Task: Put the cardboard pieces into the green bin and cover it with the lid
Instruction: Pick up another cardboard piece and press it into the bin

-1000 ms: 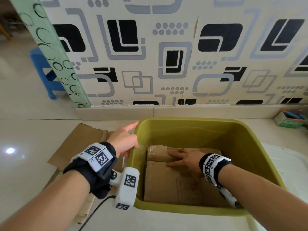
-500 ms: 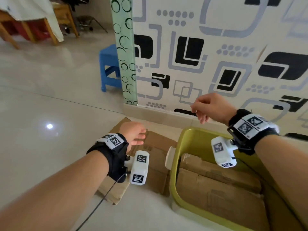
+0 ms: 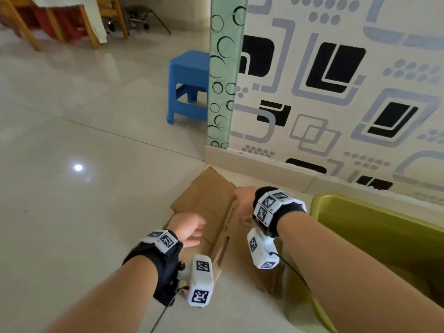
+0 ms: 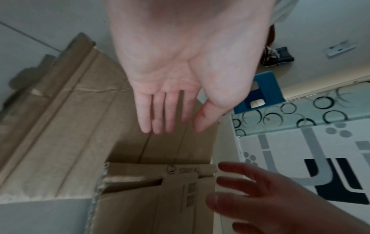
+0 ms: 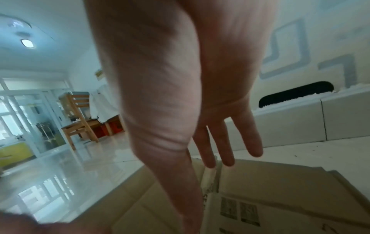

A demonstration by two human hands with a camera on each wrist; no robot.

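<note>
Both hands, left hand [image 3: 189,228] and right hand [image 3: 242,204], fingers straight and empty, should slide under opposite edges of the flattened brown cardboard pieces [image 3: 211,200] left of the green plastic bin [image 3: 374,224].

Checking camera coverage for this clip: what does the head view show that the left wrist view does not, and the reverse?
Only the head view shows the green plastic bin right of the flattened brown cardboard pieces and both marker wristbands. Only the left wrist view shows the left hand's open palm, its straight fingers above the cardboard, and the top piece's slot. Both show the cardboard, the right hand reaching in, the blue plastic stool and the patterned wall.
</note>
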